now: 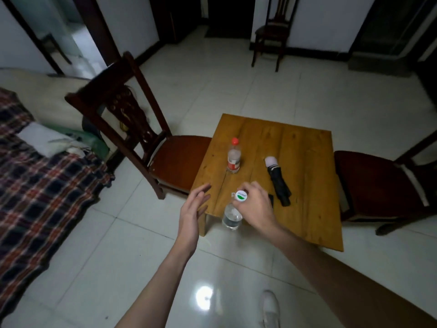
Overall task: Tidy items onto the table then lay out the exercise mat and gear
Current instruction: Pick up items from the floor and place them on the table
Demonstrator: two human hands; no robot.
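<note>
Over the table, head view: we look down on a small wooden table (305,166) on a pale tiled floor, and we place everything else from it.
Step in hand: we judge this to be the tidying part; a clear bottle (232,217) is being brought to the table's near left corner, and no mat or exercise gear shows anywhere.
Right hand: our right hand (254,205) is closed around the clear bottle's neck, just under its white cap (241,196), holding it upright at the table's near edge; whether the base already rests on the wood we cannot tell.
Left hand: our left hand (192,213) is spread and holds nothing, off the table's left edge, near the bottle but apart from it.
Already on the table: a bottle with a red cap (233,158) stands left of centre; a folded black umbrella (277,179) lies right of it; a dark flat thing is mostly hidden behind our right hand.
Next move, as we judge it: set the base flat, well in from the edge, then let go without tipping it.
Writing: the white cap carries a green mark and small lettering too blurred to read; the red and white label cannot be read either.
Around the table: a chair (142,138) to its left, another chair (378,183) to its right.
</note>
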